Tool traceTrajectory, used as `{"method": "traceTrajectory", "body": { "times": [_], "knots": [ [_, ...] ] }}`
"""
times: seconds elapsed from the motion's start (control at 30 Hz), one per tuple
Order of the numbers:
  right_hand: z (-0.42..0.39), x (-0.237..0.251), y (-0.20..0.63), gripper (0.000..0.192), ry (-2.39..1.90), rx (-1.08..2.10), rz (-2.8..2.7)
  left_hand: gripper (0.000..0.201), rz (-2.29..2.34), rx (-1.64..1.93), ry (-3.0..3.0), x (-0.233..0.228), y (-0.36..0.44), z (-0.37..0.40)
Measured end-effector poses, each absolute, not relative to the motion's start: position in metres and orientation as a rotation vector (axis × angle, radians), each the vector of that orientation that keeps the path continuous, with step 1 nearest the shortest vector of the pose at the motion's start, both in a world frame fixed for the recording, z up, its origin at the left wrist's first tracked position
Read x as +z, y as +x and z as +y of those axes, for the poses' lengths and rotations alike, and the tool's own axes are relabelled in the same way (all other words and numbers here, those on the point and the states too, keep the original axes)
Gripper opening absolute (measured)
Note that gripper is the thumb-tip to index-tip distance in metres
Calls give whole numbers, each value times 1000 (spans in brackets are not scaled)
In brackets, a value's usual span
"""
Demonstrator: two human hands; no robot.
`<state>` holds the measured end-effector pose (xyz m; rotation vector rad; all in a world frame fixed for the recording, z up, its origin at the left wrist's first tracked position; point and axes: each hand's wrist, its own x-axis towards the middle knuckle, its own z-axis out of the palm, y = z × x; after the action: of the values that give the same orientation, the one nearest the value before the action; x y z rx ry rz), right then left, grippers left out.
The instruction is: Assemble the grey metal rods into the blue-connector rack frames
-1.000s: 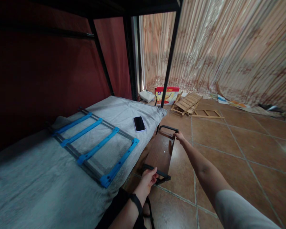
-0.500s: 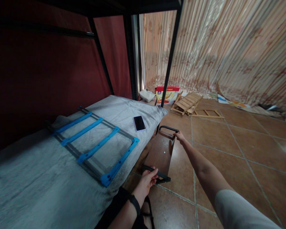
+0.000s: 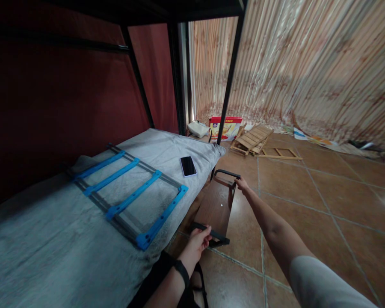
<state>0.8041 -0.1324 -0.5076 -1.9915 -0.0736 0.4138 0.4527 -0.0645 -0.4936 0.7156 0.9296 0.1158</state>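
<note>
A small wood-grain board [image 3: 213,202] with black metal end frames lies low beside the bed, just above or on the tiled floor; I cannot tell if it touches. My left hand [image 3: 200,241] is closed around the near black bar [image 3: 218,236], thumb on top. At the far right corner, my right hand [image 3: 241,184] grips the end of the far black frame [image 3: 226,172]; its fingertips are partly hidden. A tiny white spot shows on the board's surface.
On the grey bed cover [image 3: 60,239] lie a blue-and-grey slatted rack [image 3: 133,194] and a phone [image 3: 188,166]. A black bed post [image 3: 230,81] rises beyond the board. Wooden slatted pieces [image 3: 253,139], a red-and-yellow box [image 3: 229,128] and a white bag [image 3: 198,128] are near the curtain [image 3: 295,64].
</note>
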Motion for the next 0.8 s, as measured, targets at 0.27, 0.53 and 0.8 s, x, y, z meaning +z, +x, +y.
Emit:
{"method": "traceTrajectory", "body": {
  "times": [0.27,0.53,0.8],
  "knots": [
    [-140,-516,783,44,-1937,536,-51,31,1028,255,594,-487,472,-62],
    [-134,-536,771,64,-1778,597,-26,28,1006,282,578,-490,475,-69],
    [-129,-530,776,60,-1714,626,-29,25,961,308,533,-492,478,-75]
  ]
}}
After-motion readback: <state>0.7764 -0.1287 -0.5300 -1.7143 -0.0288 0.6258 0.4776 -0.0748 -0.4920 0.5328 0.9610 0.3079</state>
